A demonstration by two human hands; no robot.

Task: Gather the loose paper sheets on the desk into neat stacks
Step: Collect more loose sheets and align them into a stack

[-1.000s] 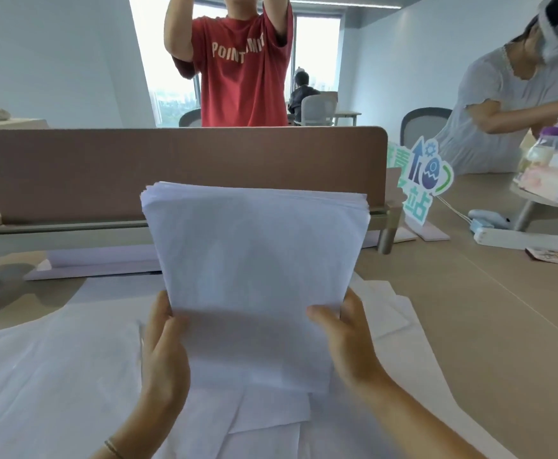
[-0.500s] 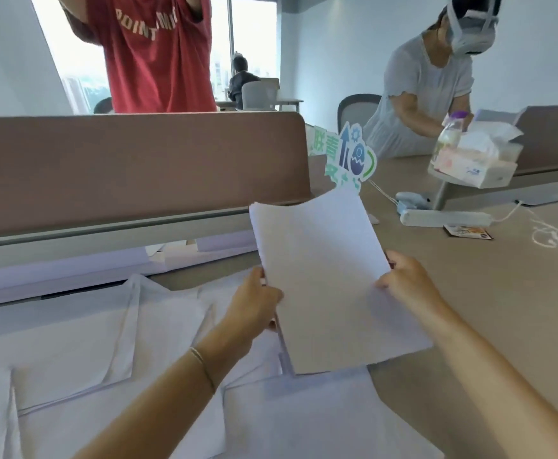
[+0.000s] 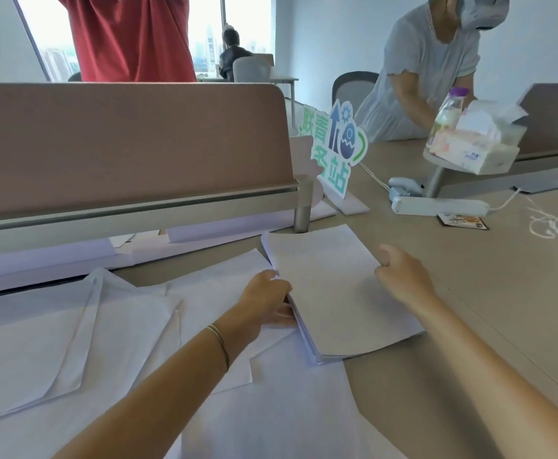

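Head view: at the far left, loose sheets [image 3: 72, 326] are spread overlapping across the tabletop [image 3: 469, 293], some lying folded or skewed over one another, and further sheets are tucked along the foot of the brown divider panel [image 3: 132, 144] that closes off the back of the desk. Behind the panel a person in a red shirt [image 3: 132, 34] is seen standing. The left hand [image 3: 266, 299], a thin bracelet on its wrist, is laid against the left edge of the paper stack [image 3: 333, 293], with the fingers curled under that edge and hidden by the sheets. The stack is set flat on the tabletop, just in front of the panel's metal leg [image 3: 302, 210], its near corner overlapping the loose sheets. The right hand [image 3: 403, 276] is held at the stack's right edge, fingers bent round it; whether the edge is gripped or only touched cannot be told. The two hands are kept apart, one on each side of the stack. Right of the panel a green and blue sign [image 3: 335, 150] is stood on its base, and beyond it a white power strip [image 3: 436, 207] and a small card [image 3: 463, 221] are lying on the tabletop. A tissue box [image 3: 476, 140] and a bottle [image 3: 448, 114] are held on a raised stand, with a person in a pale dress [image 3: 426, 71] bent over them.
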